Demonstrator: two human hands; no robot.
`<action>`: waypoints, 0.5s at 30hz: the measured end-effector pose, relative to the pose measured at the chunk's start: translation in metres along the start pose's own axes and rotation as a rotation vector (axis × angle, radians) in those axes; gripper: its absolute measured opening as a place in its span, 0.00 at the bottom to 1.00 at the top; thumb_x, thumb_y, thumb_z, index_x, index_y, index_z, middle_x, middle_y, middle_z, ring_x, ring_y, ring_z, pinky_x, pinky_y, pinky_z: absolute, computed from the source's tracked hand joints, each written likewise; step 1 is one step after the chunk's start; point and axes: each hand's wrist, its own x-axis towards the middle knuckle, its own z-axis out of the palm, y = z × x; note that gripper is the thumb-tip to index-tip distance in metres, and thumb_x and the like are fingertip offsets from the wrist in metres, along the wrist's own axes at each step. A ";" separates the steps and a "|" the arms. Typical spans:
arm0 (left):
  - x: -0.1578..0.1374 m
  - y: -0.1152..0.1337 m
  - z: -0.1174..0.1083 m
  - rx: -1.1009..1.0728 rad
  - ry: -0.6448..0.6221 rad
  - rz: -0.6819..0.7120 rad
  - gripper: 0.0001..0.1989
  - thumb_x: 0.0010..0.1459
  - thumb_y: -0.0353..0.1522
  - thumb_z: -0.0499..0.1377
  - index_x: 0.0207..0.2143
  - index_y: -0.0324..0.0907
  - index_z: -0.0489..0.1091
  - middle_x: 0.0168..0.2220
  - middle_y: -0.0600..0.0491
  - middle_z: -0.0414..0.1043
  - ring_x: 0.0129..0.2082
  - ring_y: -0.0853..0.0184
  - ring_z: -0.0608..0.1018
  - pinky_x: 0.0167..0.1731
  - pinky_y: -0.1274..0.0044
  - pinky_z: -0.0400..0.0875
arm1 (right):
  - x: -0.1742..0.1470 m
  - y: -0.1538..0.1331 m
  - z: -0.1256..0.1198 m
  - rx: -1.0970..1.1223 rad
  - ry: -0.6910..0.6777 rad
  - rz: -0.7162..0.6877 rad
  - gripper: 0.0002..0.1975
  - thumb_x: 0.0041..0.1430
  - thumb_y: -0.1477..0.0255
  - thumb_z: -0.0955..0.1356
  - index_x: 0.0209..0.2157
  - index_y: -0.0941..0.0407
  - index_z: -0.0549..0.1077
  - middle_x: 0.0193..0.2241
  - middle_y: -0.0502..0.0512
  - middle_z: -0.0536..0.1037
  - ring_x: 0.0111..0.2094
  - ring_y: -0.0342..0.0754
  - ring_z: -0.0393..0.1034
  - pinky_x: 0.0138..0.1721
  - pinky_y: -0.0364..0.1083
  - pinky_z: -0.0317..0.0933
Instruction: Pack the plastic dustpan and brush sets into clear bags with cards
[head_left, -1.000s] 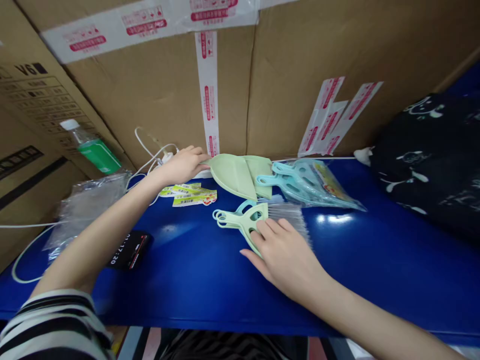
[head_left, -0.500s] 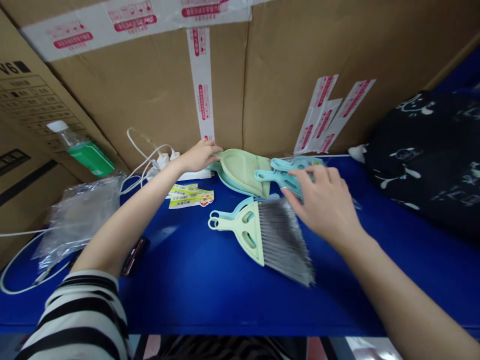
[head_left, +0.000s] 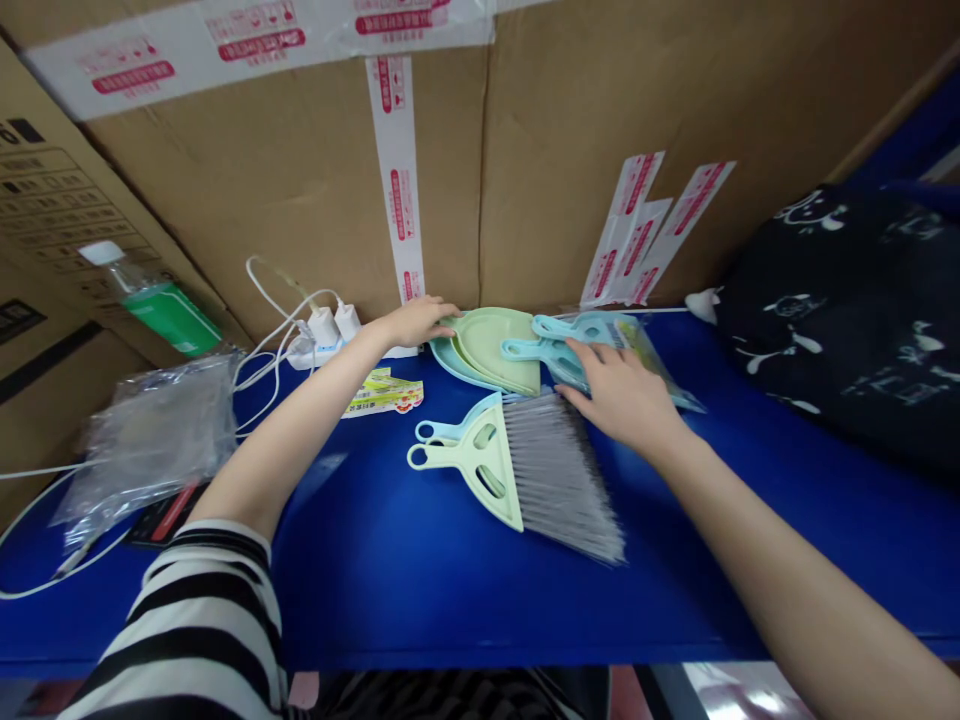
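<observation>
A light green dustpan (head_left: 499, 345) lies on a light blue dustpan (head_left: 457, 365) against the cardboard. My left hand (head_left: 421, 322) is closed at its left end, where the handle is hidden under my fingers. To the right, blue slotted handle pieces (head_left: 551, 350) lie in clear plastic. My right hand (head_left: 626, 395) rests over them, fingers stretched out and touching, thumb apart. Nearer me, a light green hand brush (head_left: 480, 465) with grey bristles overlaps a light blue hand brush (head_left: 450, 430). Neither hand touches these brushes.
A tall cardboard box (head_left: 300, 180) walls off the back. On the left are a green-labelled bottle (head_left: 169, 310), a clear plastic bag (head_left: 161, 430), white chargers (head_left: 334, 322) with cables, and yellow labels (head_left: 386, 392). A black patterned bag (head_left: 840, 330) stands right.
My right hand has come down onto the plastic-wrapped blue pieces from just above them. The dustpans have shifted slightly under my left hand. The view has moved a little.
</observation>
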 end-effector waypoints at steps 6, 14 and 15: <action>-0.021 -0.014 -0.004 0.042 0.025 -0.015 0.19 0.65 0.35 0.49 0.56 0.38 0.63 0.49 0.42 0.68 0.52 0.57 0.69 0.50 0.68 0.63 | 0.003 0.003 -0.002 0.068 0.005 0.011 0.30 0.61 0.62 0.61 0.61 0.63 0.59 0.51 0.71 0.73 0.49 0.65 0.67 0.41 0.57 0.66; -0.042 -0.014 -0.011 0.108 -0.041 -0.178 0.21 0.64 0.34 0.48 0.59 0.42 0.60 0.54 0.43 0.64 0.55 0.54 0.65 0.52 0.63 0.63 | 0.009 0.019 -0.004 0.062 0.043 0.120 0.18 0.63 0.66 0.59 0.46 0.57 0.75 0.43 0.66 0.76 0.48 0.62 0.68 0.39 0.54 0.67; -0.043 -0.012 -0.012 0.126 -0.040 -0.184 0.22 0.64 0.34 0.48 0.59 0.43 0.59 0.55 0.43 0.63 0.56 0.53 0.65 0.53 0.63 0.62 | 0.009 0.019 -0.003 0.048 0.053 0.110 0.18 0.62 0.67 0.59 0.45 0.57 0.76 0.43 0.66 0.76 0.47 0.62 0.68 0.38 0.54 0.67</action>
